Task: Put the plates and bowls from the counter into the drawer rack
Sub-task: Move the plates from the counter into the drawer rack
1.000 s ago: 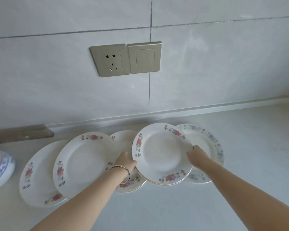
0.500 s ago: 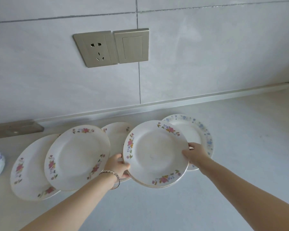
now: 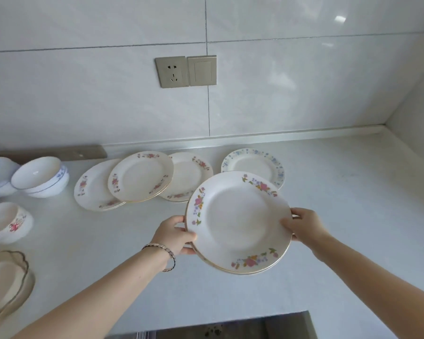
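Head view: stack of plates point(image 3: 239, 222), pink-flowered, gold-edged, at least two deep by the rims showing under the top one. Held in the air above the counter point(image 3: 340, 216), toward its front edge, tilted slightly to the camera. Not yet in the drawer rack.

Left hand point(image 3: 174, 234): curled round the stack's left rim, thumb on top, fingers underneath; bracelet point(image 3: 165, 253) on the wrist.

Right hand point(image 3: 304, 226): curled round the opposite rim in the same way, thumb on the upper face, fingers below.

Grip on two opposite sides, judged to share the weight and keep the plates from sliding over one another on the way down.

Arms: both stretched forward and almost straight, closing in on the stack from the lower corners of the view.

Left on the counter:
- blue plate point(image 3: 253, 165), just behind the held stack and partly hidden by it
- overlapping plates point(image 3: 142, 176), three in a row near the wall, each rim resting on its neighbour and so probably easy to get fingers under
- bowls point(image 3: 41, 176), far left
- glass dish point(image 3: 5, 280), lower left

Dark opening point(image 3: 218, 330) at the bottom edge, below the counter front — probably the drawer; rack not clearly visible.
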Demonstrator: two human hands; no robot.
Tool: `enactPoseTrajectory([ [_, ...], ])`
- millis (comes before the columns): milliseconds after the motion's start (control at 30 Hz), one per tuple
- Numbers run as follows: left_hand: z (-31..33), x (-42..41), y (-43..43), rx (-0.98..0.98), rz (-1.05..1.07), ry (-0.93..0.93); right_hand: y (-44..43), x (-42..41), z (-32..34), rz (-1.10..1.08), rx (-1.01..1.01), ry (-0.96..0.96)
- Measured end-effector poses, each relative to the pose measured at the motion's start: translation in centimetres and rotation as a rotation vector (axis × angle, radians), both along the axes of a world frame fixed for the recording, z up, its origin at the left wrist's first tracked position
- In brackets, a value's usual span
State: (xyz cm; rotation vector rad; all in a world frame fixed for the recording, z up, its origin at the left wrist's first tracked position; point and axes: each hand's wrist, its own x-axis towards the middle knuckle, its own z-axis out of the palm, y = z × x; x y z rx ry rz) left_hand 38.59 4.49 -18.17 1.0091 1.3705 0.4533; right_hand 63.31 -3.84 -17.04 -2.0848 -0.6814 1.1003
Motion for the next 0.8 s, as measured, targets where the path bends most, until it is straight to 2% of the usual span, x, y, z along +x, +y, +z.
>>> enactPoseTrajectory([
  [333,1.9,-7.7,-20.5,-0.083,0.176,-0.043,-16.9,-6.2,2.9,0.169,0.012,0.009],
  [600,0.5,-17.8,-27.2,-0.107,0.173,0.027,-23.1,-15.9,0.1,0.135,-0.023,0.150],
  [800,-1.7,-27.2,-30.2,-0.161,0.237,0.044,-24.1,-26.2,-2.7,0.187,-0.086,0.113],
])
